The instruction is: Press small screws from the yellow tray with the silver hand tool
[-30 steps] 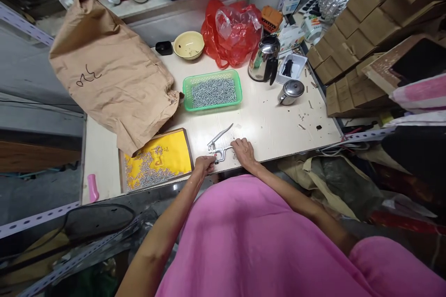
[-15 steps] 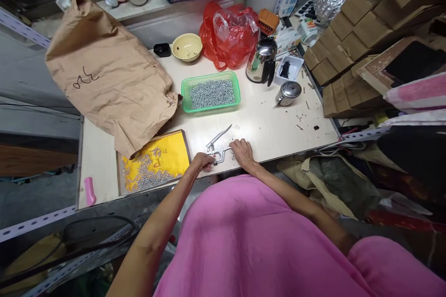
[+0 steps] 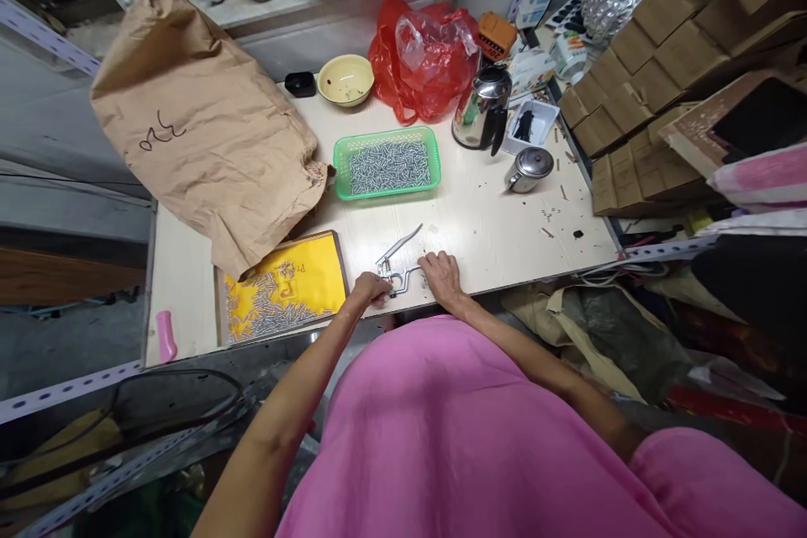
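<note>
Silver metal hand pliers (image 3: 398, 269) lie near the table's front edge, one long handle raised away from the other. My left hand (image 3: 371, 289) is closed in a pinch at the head of the pliers; whatever sits between its fingertips is hidden or too small to name. The fingers of my right hand (image 3: 442, 276) are curled over the end of the lower handle. Left of my hands, a tray with a yellow bottom (image 3: 321, 262) holds many small metal pins (image 3: 277, 315). Behind the pliers stands a green plastic basket (image 3: 387, 135) filled with similar small metal pieces.
A large brown paper bag (image 3: 208, 126) leans over the tray's back corner. Farther back are a yellow bowl (image 3: 345, 84), a red plastic bag (image 3: 419, 59), a steel kettle (image 3: 480, 109) and a small lidded metal pot (image 3: 530, 168). Cardboard boxes (image 3: 656, 76) are stacked at right. A pink handle (image 3: 166, 336) lies at left.
The view has shifted slightly, so the table's things appear a little to the right. Both hands stay at the pliers, with no clear change in grip.
</note>
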A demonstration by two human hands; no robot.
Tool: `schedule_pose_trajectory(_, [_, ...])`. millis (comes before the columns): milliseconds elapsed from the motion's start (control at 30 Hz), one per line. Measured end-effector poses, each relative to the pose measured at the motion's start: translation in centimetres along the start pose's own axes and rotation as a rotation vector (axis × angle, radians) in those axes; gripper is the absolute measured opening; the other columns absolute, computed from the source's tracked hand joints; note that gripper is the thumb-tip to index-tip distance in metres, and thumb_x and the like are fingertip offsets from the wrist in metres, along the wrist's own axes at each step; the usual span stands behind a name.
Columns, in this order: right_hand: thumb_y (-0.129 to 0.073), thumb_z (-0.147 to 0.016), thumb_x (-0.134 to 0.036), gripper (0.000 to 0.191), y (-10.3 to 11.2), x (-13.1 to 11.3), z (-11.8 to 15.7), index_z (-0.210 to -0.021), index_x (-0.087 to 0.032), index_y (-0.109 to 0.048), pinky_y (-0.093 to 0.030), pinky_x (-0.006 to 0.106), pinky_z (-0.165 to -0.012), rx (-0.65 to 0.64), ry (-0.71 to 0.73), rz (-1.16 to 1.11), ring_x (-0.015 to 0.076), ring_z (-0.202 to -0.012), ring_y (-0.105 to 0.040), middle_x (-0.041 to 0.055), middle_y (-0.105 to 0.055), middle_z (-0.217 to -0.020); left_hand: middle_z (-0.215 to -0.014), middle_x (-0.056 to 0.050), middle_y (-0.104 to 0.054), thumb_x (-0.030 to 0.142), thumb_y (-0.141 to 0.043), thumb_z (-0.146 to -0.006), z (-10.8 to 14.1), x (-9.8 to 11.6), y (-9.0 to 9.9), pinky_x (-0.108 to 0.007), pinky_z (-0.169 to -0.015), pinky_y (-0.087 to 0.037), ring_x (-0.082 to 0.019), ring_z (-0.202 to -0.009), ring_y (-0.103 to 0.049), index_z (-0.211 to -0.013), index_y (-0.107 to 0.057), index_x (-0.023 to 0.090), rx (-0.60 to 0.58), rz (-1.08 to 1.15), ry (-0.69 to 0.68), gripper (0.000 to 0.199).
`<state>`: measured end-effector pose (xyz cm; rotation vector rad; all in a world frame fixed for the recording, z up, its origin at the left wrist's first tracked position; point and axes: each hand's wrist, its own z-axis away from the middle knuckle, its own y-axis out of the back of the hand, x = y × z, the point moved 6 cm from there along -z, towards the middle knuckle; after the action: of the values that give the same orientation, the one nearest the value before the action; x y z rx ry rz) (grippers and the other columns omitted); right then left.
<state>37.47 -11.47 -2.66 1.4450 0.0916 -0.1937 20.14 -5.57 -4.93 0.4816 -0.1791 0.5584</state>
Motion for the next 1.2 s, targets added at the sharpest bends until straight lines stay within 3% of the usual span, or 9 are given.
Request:
schedule_pose_trajectory(233, [-0.039, -0.092, -0.007, 0.028, -0.3, 0.1, 0.2, -0.104, -0.021, -0.061, -0.026, 0.036, -0.074, 0.018, 0.004, 0.011, 0.0227, -0.086, -0.046, 0.0083, -0.061, -0.097, -0.047, 0.002, -0.052, 0.015, -0.065, -0.068, 0.7, 0.3, -0.1, -0.019, -0.048, -0.043, -0.010, -0.043, -0.052, -0.062, -0.060, 0.014, 0.123, -0.127, -0.071, 0.008])
schedule_pose_trajectory(467, [-0.041, -0.091, -0.008, 0.027, 0.0, 0.0, 0.3, -0.102, -0.021, -0.060, -0.026, 0.038, -0.074, 0.018, 0.014, 0.036, 0.0232, -0.085, -0.046, 0.0094, -0.061, -0.096, -0.040, 0.005, -0.042, 0.018, -0.073, -0.067, 1.6, 0.0, -0.6, -0.018, -0.042, -0.034, -0.006, -0.039, -0.038, -0.057, -0.054, 0.013, 0.044, 0.060, 0.050, 0.022])
schedule_pose_trajectory(833, [-0.041, -0.090, -0.008, 0.027, 1.6, -0.2, -0.6, -0.103, -0.021, -0.060, -0.030, 0.037, -0.074, -0.066, 0.017, -0.002, 0.0243, -0.091, -0.048, 0.0112, -0.059, -0.108, -0.042, 0.005, -0.044, 0.025, -0.079, -0.062, 2.6, -0.3, -1.3, -0.017, -0.044, -0.038, -0.006, -0.042, -0.043, -0.065, -0.060, 0.012, 0.059, 0.107, 0.111, 0.024])
schedule_pose_trajectory(1033, [-0.038, -0.093, -0.009, 0.034, 2.8, -1.2, -5.3, -0.120, -0.022, -0.052, -0.031, 0.036, -0.078, 0.014, 0.213, 0.032, 0.0263, -0.105, -0.042, 0.0106, -0.050, -0.129, -0.042, 0.005, -0.046, 0.023, -0.078, -0.064, 2.6, -0.4, -1.9, -0.017, -0.044, -0.039, -0.007, -0.041, -0.043, -0.066, -0.062, 0.011, 0.065, 0.048, 0.117, 0.020])
schedule_pose_trajectory(1200, [-0.038, -0.093, -0.008, 0.028, 1.5, -1.1, -8.0, -0.106, -0.019, -0.059, -0.029, 0.037, -0.081, -0.085, 0.415, 0.123, 0.0243, -0.101, -0.045, 0.0101, -0.060, -0.111, -0.040, 0.004, -0.046, 0.021, -0.074, -0.066, 2.8, -0.5, -2.4, -0.016, -0.044, -0.038, -0.007, -0.042, -0.045, -0.063, -0.062, 0.011, 0.063, -0.024, 0.107, 0.016])
